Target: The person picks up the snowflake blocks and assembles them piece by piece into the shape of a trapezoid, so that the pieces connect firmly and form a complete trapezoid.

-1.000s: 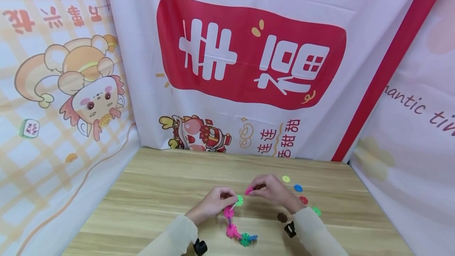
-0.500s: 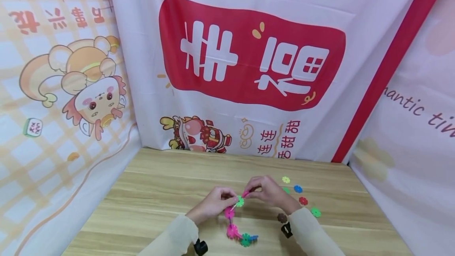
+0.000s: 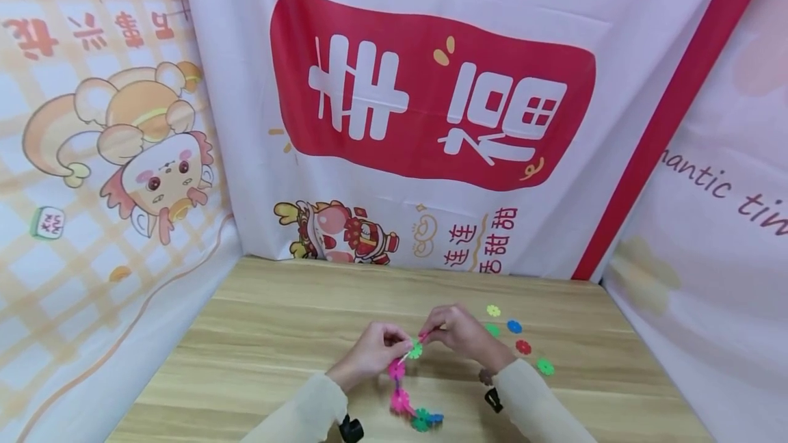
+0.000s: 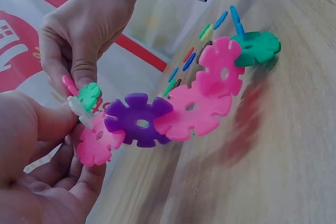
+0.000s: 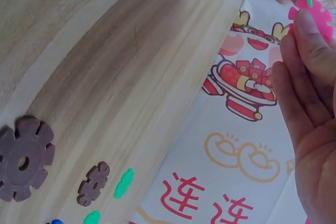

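Note:
My left hand (image 3: 372, 351) pinches the upper end of a chain of notched plastic snowflake discs, near a white disc (image 4: 80, 109) and a light green disc (image 4: 90, 96). From there the chain runs through pink, a purple disc (image 4: 126, 116) and more pink to a dark green disc (image 4: 265, 48) and a blue disc (image 4: 237, 22). That lower end hangs at or close to the tabletop; contact is hard to tell. Between thumb and fingers, my right hand (image 3: 458, 333) grips a pink disc (image 5: 317, 13). Its edge meets the light green disc; how deep the notches sit is unclear.
Loose discs lie on the wooden table (image 3: 295, 306) to the right: yellow (image 3: 493, 310), blue (image 3: 514, 326), red (image 3: 523, 346), green (image 3: 544, 366) and brown (image 5: 39, 153), among others. Printed cloth (image 3: 234, 156) walls stand at the back and sides.
My right hand has moved slightly left, bringing the pink disc from apart to against the light green disc. My left hand and the chain have stayed nearly still.

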### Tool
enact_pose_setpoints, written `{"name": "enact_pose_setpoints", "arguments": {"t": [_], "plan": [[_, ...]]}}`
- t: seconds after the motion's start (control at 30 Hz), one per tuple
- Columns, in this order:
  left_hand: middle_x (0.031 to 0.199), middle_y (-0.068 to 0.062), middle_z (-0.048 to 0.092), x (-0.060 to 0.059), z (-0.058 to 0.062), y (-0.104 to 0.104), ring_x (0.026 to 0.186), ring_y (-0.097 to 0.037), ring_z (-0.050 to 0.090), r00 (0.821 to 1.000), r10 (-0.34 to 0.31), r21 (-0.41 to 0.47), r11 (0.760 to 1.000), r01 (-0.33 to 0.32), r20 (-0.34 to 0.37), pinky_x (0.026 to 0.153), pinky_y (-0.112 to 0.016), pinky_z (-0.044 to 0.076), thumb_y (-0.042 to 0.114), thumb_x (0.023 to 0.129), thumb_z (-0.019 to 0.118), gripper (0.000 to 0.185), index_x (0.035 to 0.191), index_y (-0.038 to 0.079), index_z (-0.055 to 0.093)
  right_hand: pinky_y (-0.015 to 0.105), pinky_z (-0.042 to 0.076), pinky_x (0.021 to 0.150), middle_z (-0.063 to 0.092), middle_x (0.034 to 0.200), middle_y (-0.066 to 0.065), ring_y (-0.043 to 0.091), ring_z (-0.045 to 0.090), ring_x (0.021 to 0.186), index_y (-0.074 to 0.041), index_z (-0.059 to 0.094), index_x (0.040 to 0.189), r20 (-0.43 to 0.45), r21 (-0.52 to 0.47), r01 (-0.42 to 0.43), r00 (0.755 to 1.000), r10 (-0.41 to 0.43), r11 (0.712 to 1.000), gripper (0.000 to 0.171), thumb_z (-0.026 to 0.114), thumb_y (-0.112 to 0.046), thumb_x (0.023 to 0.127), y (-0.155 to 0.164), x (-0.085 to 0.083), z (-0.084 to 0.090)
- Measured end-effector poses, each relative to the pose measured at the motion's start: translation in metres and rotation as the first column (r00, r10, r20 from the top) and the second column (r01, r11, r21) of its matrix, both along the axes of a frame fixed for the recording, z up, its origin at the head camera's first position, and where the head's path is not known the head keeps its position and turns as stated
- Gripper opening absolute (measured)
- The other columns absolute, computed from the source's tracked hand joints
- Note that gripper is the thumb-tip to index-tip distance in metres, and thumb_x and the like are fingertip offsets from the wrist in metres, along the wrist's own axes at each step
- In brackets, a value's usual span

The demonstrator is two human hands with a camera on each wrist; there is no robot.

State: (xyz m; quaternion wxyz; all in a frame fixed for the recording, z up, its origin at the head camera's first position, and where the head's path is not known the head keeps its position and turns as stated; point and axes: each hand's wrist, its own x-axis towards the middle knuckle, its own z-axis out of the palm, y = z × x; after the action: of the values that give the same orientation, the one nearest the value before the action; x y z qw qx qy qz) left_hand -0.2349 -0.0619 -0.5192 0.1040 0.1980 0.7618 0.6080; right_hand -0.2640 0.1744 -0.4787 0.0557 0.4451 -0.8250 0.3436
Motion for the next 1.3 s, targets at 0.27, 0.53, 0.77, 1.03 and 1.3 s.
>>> {"name": "enact_pose_setpoints", "arguments": {"t": [0.27,0.53,0.77,1.03,1.3], "plan": [[0.091,-0.008,0.076,0.000,0.001,-0.001,0.073,-0.011,0.062,1.000,0.000,-0.030,1.000,0.000,0.013,0.063,-0.019,0.053,0.014,0.100,0.073,0.010,0.099,0.007,0.079,0.009,0.057,0.075,0.080,0.088,0.001,0.006,0.076,0.082,-0.008,0.083,0.091,-0.161,0.063,-0.022,0.987,0.032,0.998,0.010,0.086,-0.003,0.083,-0.005,0.002,0.000],[0.110,-0.001,0.077,-0.012,0.005,-0.005,0.100,-0.014,0.068,0.994,-0.079,-0.112,0.990,0.086,0.071,0.092,-0.031,0.055,0.042,0.104,0.067,0.031,0.118,0.017,0.078,0.017,0.061,0.081,0.082,0.100,-0.003,0.004,0.076,0.092,-0.015,0.084,0.105,-0.041,0.091,-0.021,0.999,0.024,0.996,0.015,0.081,-0.008,0.091,-0.001,0.001,0.004],[0.112,-0.001,0.077,-0.011,0.005,0.000,0.101,-0.015,0.068,0.988,-0.083,-0.080,0.992,0.094,0.128,0.090,-0.029,0.055,0.039,0.099,0.074,0.031,0.120,0.016,0.077,0.023,0.063,0.084,0.081,0.106,0.002,0.007,0.075,0.095,-0.013,0.082,0.110,0.072,0.170,0.068,0.994,-0.082,0.983,0.015,0.080,-0.014,0.095,0.016,-0.001,0.009],[0.122,-0.003,0.076,-0.010,0.006,-0.004,0.102,-0.016,0.071,0.964,-0.086,-0.018,0.996,0.093,0.251,0.092,-0.031,0.061,0.033,0.097,0.078,0.035,0.124,0.011,0.075,0.037,0.064,0.084,0.079,0.108,0.013,0.020,0.074,0.096,-0.003,0.078,0.111,0.130,0.316,0.230,0.951,-0.282,0.921,0.020,0.081,-0.012,0.094,0.067,-0.019,0.017],[0.121,-0.006,0.076,-0.009,0.004,-0.009,0.100,-0.017,0.070,0.952,-0.097,0.001,0.995,0.101,0.292,0.089,-0.030,0.061,0.030,0.098,0.077,0.035,0.127,0.011,0.074,0.032,0.062,0.082,0.076,0.101,0.001,0.014,0.070,0.093,-0.006,0.078,0.108,0.219,0.406,0.286,0.892,-0.396,0.868,0.020,0.084,-0.010,0.090,0.097,-0.024,-0.007]]}}
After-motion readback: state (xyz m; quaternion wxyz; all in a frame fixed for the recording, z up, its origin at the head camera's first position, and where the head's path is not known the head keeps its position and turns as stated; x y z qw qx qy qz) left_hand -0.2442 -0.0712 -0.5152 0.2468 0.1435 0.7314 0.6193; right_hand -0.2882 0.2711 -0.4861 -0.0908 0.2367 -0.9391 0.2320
